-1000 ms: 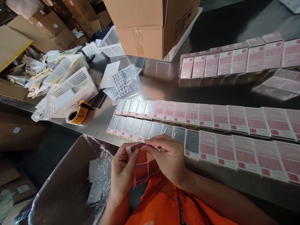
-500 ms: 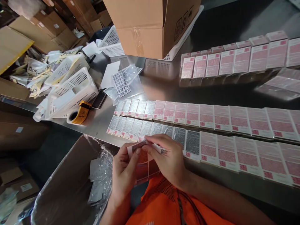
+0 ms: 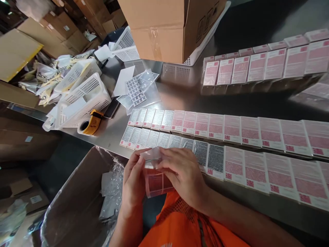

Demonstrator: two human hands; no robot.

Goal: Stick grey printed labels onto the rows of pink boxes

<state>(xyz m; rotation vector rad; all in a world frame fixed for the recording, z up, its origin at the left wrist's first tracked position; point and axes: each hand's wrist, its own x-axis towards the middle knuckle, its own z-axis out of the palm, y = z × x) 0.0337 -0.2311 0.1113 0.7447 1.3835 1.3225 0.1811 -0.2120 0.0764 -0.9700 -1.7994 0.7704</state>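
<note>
The left hand (image 3: 133, 185) and right hand (image 3: 183, 176) hold a red label sheet (image 3: 156, 181) at the near table edge (image 3: 108, 132), just in front of 2 rows of pink boxes (image 3: 231, 128). Since 1 second ago the sheet's top strip (image 3: 151, 154) has turned up pale and glossy — the right fingers (image 3: 166, 161) now pinch it, the left thumb pressing the sheet — peeling appears underway.

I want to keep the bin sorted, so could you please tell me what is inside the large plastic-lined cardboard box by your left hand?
Inside the large plastic-lined cardboard box lie crumpled clear wrappers and white paper scraps. The left hand covers its near corner; the bottom is too dark to tell.
</note>
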